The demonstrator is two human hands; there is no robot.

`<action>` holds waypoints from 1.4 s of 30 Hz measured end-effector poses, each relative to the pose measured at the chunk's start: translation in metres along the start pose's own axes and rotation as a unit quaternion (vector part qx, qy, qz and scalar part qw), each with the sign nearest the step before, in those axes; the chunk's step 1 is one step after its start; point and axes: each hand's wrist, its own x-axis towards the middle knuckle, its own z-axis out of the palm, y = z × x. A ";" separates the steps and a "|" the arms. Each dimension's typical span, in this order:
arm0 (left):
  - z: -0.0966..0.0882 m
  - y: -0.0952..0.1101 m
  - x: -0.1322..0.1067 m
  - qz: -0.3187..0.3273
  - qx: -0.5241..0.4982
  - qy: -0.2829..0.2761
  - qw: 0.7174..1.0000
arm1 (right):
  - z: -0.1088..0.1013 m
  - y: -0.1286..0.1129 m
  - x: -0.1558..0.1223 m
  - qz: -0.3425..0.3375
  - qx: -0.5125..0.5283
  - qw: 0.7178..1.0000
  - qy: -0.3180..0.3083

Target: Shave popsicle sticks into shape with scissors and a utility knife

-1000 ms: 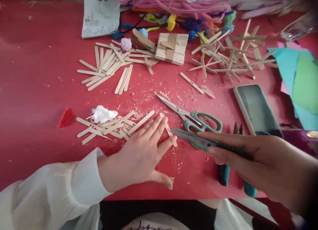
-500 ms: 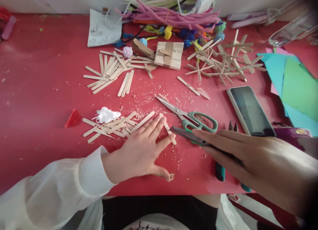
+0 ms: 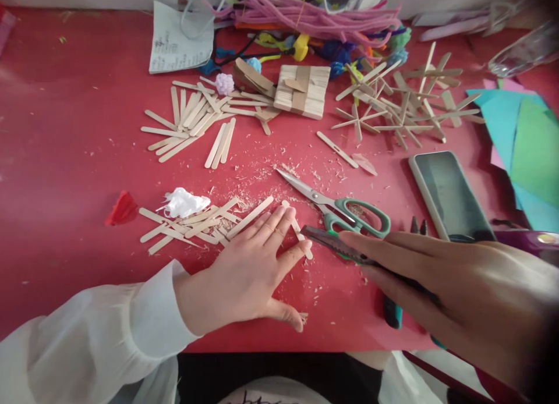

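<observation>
My left hand (image 3: 248,270) lies flat on the red table (image 3: 65,159), fingers spread, pressing down a wooden craft stick (image 3: 297,229) under its fingertips. My right hand (image 3: 458,287) is closed around the handle of a utility knife (image 3: 332,242), index finger stretched along its top. The knife's blade tip touches the stick beside my left index finger. Wood shavings are scattered around that spot.
Green-handled scissors (image 3: 345,209) lie just behind the knife. A phone (image 3: 449,197) rests to the right, coloured paper sheets (image 3: 519,142) beyond it. Loose sticks (image 3: 192,121), a glued stick block (image 3: 303,89), stick crosses (image 3: 402,101), pipe cleaners (image 3: 305,14) and a white glue blob (image 3: 183,201) fill the table.
Both hands stay in place on the stick. The knife has shifted only slightly against it, and the camera has moved a little.
</observation>
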 end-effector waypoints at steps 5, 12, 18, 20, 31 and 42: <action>0.001 0.001 0.001 -0.002 -0.009 0.004 1.000 | 0.006 0.003 -0.005 0.207 0.207 0.949 -0.118; 0.000 0.002 0.001 -0.005 0.005 0.014 1.000 | 0.005 0.003 -0.001 0.527 0.392 0.699 -0.283; 0.001 0.001 -0.001 0.000 0.022 0.026 0.999 | 0.002 0.002 -0.003 0.372 0.332 0.845 -0.194; 0.002 0.001 -0.001 0.000 0.023 0.027 0.999 | 0.003 0.003 -0.007 0.248 0.251 0.928 -0.115; 0.002 0.000 -0.001 -0.003 0.021 0.018 1.000 | 0.003 0.004 -0.011 0.097 0.116 0.988 -0.034; 0.000 0.000 0.000 -0.004 0.014 0.008 1.000 | 0.004 0.006 -0.005 0.025 0.032 0.999 -0.020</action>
